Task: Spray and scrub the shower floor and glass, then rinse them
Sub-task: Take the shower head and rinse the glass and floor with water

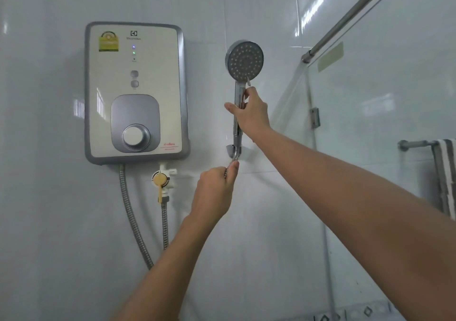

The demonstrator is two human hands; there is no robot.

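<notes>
Chrome shower head [245, 60] stands upright in its wall bracket [233, 150], right of the heater [135, 93]. Your right hand [249, 113] is clamped on its handle; your left hand [214, 192] pinches the hose [230, 165] just below the bracket. Glass [382, 98] stands to the right.

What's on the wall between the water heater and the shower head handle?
Head view: only bare white tile between the water heater and the shower head handle, which the right hand grips. The yellow valve sits lower, below the heater.
</notes>
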